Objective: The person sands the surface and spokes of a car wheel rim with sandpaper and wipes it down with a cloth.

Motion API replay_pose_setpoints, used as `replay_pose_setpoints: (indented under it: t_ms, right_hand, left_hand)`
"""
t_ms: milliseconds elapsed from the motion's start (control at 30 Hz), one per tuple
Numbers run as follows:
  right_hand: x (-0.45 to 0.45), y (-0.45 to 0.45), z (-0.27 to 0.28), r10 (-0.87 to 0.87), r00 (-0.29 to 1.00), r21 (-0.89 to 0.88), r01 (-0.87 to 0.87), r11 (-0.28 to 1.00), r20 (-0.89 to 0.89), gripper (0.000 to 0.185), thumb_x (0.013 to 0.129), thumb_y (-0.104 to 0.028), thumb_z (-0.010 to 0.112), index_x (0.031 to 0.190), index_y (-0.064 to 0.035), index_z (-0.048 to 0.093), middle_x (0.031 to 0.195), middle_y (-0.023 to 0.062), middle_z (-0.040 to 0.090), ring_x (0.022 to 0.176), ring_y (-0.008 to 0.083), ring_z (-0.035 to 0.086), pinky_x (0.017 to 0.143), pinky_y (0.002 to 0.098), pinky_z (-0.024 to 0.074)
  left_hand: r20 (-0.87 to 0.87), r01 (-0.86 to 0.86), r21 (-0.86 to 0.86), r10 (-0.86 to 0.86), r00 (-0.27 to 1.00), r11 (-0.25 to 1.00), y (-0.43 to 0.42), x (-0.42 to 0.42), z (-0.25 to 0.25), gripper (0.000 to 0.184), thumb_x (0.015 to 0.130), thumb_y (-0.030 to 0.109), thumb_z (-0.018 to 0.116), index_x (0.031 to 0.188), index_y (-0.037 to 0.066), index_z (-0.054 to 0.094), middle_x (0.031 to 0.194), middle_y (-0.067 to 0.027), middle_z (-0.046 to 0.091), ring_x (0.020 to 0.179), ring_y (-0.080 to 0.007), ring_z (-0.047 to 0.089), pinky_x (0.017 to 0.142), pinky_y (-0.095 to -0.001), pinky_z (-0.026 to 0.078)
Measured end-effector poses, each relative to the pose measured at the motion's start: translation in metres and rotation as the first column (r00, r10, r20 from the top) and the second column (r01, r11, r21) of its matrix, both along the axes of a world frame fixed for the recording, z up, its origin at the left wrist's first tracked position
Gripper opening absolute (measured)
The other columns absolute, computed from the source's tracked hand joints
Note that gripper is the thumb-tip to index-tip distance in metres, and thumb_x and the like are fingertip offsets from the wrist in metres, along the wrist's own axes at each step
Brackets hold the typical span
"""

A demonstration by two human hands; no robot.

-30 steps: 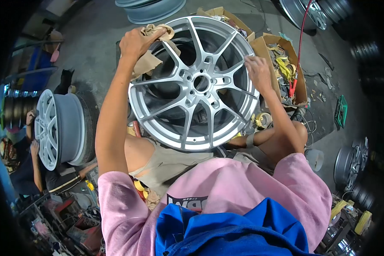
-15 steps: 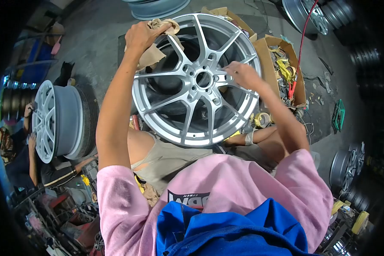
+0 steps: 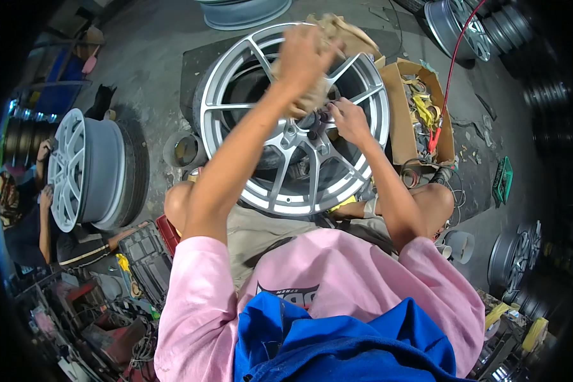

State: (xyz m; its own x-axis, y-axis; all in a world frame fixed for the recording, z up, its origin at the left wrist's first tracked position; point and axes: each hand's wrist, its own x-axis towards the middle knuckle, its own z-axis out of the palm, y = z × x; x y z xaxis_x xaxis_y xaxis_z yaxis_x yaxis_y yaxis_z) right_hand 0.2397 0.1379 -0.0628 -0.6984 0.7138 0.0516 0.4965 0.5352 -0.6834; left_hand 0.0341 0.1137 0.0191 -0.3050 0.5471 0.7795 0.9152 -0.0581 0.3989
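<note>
A silver multi-spoke wheel rim (image 3: 288, 200) lies face up in front of me, close to my legs. My left hand (image 3: 304, 60) is over its upper spokes, closed on a crumpled tan cloth (image 3: 312, 102) that hangs down towards the hub; motion smears the fingers a little. Beside the hub is my right hand (image 3: 351, 121), its fingers bent together at the root of a right-hand spoke. Whatever it may hold is too small to make out. Cloth and left hand cover part of the hub and upper spokes.
A cardboard box (image 3: 398, 118) of tape rolls and scraps stands right of the rim, with a red hose (image 3: 451, 70) beside it. At left, another person's hands (image 3: 45, 150) touch a white rim (image 3: 70, 172). A grey tool case (image 3: 145, 261) lies lower left.
My left hand has moved right with the cloth, from the rim's upper left edge to above the hub. My right hand has shifted slightly down and left, closer to the hub.
</note>
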Motion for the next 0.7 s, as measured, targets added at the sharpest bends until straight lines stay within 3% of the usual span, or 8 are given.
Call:
replay_pose_setpoints:
  t_ms: [100, 200, 267, 367, 533, 633, 667, 700]
  right_hand:
    - [0.045, 0.006, 0.014, 0.035, 0.997, -0.384, -0.009, 0.923, 0.063, 0.035, 0.104, -0.027, 0.059, 0.090, 0.0045, 0.068, 0.076, 0.0123, 0.067, 0.056, 0.0219, 0.067, 0.059, 0.0375, 0.0531]
    - [0.096, 0.000, 0.007, -0.062, 0.998, -0.327, 0.052, 0.944, -0.021, 0.036, 0.107, -0.031, 0.061, 0.098, 0.0006, 0.075, 0.071, 0.0065, 0.061, 0.056, 0.0129, 0.058, 0.053, 0.0319, 0.0476]
    - [0.122, -0.007, 0.013, -0.194, 0.980, -0.417, 0.158, 0.895, -0.045, 0.035, 0.108, -0.032, 0.060, 0.119, -0.0053, 0.079, 0.065, -0.0002, 0.054, 0.061, 0.0099, 0.057, 0.056, 0.0282, 0.0455]
    - [0.151, -0.001, 0.000, -0.280, 0.960, -0.467, 0.235, 0.853, -0.028, 0.036, 0.109, -0.033, 0.060, 0.116, -0.0036, 0.080, 0.067, -0.0001, 0.059, 0.064, 0.0074, 0.057, 0.060, 0.0262, 0.0465]
    - [0.149, -0.007, -0.002, -0.335, 0.926, -0.591, 0.174, 0.788, -0.173, 0.036, 0.110, -0.030, 0.059, 0.114, -0.0007, 0.079, 0.069, 0.0006, 0.064, 0.068, 0.0065, 0.061, 0.064, 0.0249, 0.0490]
    - [0.140, -0.017, -0.012, -0.232, 0.959, -0.645, 0.076, 0.760, -0.161, 0.034, 0.109, -0.028, 0.059, 0.113, -0.0007, 0.079, 0.077, 0.0008, 0.065, 0.075, 0.0072, 0.066, 0.066, 0.0248, 0.0497]
    - [0.138, -0.021, -0.014, -0.240, 0.957, -0.649, 0.079, 0.756, -0.164, 0.034, 0.109, -0.028, 0.059, 0.113, -0.0007, 0.079, 0.077, 0.0008, 0.065, 0.075, 0.0072, 0.066, 0.066, 0.0248, 0.0497]
    - [0.134, -0.028, -0.013, -0.176, 0.970, -0.622, 0.033, 0.782, -0.170, 0.033, 0.109, -0.027, 0.060, 0.112, -0.0003, 0.079, 0.084, 0.0014, 0.067, 0.078, 0.0077, 0.067, 0.066, 0.0248, 0.0500]
  left_hand:
    - [-0.079, 0.094, -0.406, -0.138, 0.987, 0.909, -0.011, 0.058, -0.057, 0.046, 0.089, 0.038, 0.074, 0.120, 0.004, 0.070, 0.123, -0.0166, 0.064, 0.123, -0.0356, 0.056, 0.100, -0.0490, 0.047]
    - [-0.403, -0.107, -0.482, -0.112, 0.909, 0.870, -0.032, 0.094, -0.116, 0.048, 0.088, 0.028, 0.070, 0.131, 0.008, 0.070, 0.132, -0.0141, 0.061, 0.135, -0.0311, 0.049, 0.099, -0.0486, 0.045]
    - [-0.326, -0.102, -0.429, -0.049, 0.944, 0.898, -0.038, 0.110, -0.121, 0.037, 0.089, 0.024, 0.067, 0.121, 0.007, 0.074, 0.126, -0.0125, 0.063, 0.131, -0.0310, 0.051, 0.098, -0.0474, 0.043]
    - [-0.239, -0.077, -0.608, -0.089, 0.967, 0.790, -0.033, 0.109, -0.108, 0.023, 0.088, 0.019, 0.067, 0.104, 0.006, 0.075, 0.117, -0.0115, 0.065, 0.120, -0.0331, 0.055, 0.095, -0.0484, 0.047]
    - [-0.250, -0.040, -0.748, -0.226, 0.942, 0.662, -0.060, 0.094, -0.060, 0.031, 0.085, 0.025, 0.074, 0.109, 0.005, 0.076, 0.117, -0.0152, 0.066, 0.121, -0.0371, 0.058, 0.101, -0.0522, 0.053]
    - [0.178, 0.213, -0.947, -0.162, 0.971, 0.239, -0.081, 0.092, -0.055, 0.043, 0.089, 0.032, 0.074, 0.125, 0.008, 0.074, 0.117, -0.0205, 0.069, 0.120, -0.0432, 0.060, 0.104, -0.0487, 0.051]
    - [0.174, 0.211, -0.949, -0.169, 0.970, 0.233, -0.088, 0.089, -0.060, 0.043, 0.089, 0.032, 0.074, 0.125, 0.008, 0.074, 0.117, -0.0205, 0.069, 0.120, -0.0432, 0.060, 0.104, -0.0487, 0.051]
    - [0.065, 0.149, -0.828, -0.171, 0.983, 0.540, -0.102, 0.084, -0.054, 0.041, 0.090, 0.032, 0.074, 0.123, 0.007, 0.075, 0.114, -0.0205, 0.070, 0.118, -0.0430, 0.062, 0.103, -0.0488, 0.052]
